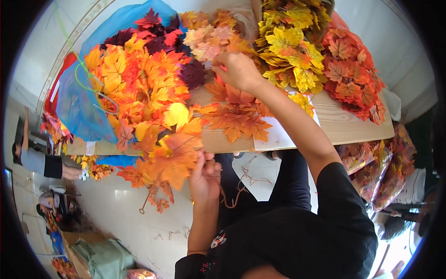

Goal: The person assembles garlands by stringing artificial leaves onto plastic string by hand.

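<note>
My left hand (205, 177) is closed round the thin brown stem of an artificial maple leaf garland (173, 156), just off the front edge of the table. Orange leaves fan out to the left of that hand, and a loose length of brown stem (238, 193) trails to its right. Across the table, my right hand (238, 69) has its fingers curled together beside a pile of pale orange maple leaves (211, 41). Whatever those fingertips hold, if anything, is hidden. Darker orange leaves (239, 114) lie on the wood below the right hand.
On the wooden table (350, 123), a blue plastic bag (83, 109) surrounds orange and dark red leaves. Bundled yellow leaves (292, 44) and red-orange leaves (353, 69) stand at the back right. Filled clear bags (383, 169) sit under the right end. Another person (35, 158) is at the far left.
</note>
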{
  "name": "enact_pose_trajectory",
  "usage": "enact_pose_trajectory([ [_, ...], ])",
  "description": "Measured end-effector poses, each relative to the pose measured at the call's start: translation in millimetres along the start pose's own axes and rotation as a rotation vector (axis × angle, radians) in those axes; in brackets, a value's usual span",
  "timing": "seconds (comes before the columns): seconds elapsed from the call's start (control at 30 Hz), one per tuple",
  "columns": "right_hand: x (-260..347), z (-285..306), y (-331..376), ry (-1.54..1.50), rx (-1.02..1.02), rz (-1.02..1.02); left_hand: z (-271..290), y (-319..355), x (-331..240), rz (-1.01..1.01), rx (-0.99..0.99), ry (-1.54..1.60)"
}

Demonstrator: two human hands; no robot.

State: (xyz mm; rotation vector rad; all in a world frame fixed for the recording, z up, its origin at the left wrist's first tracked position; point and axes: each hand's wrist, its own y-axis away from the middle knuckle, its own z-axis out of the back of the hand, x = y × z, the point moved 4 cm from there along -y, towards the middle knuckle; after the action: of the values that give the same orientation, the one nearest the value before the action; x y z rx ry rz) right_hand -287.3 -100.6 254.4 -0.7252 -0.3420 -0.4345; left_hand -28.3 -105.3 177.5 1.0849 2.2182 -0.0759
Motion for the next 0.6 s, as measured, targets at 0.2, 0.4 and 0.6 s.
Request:
enact_pose_trajectory([
  [0.2, -16, 130, 28, -0.023, -0.308, 0.033, -5, 16, -23, -0.067, 0.037, 0.215],
  [0.4, -12, 141, 78, -0.006, -0.071, -0.069, 4, 56, -10, 0.194, 0.019, 0.599],
  [0.6, -11, 114, 89, -0.128, 0.045, -0.174, 1, 88, 36, 0.703, -0.058, 0.805],
])
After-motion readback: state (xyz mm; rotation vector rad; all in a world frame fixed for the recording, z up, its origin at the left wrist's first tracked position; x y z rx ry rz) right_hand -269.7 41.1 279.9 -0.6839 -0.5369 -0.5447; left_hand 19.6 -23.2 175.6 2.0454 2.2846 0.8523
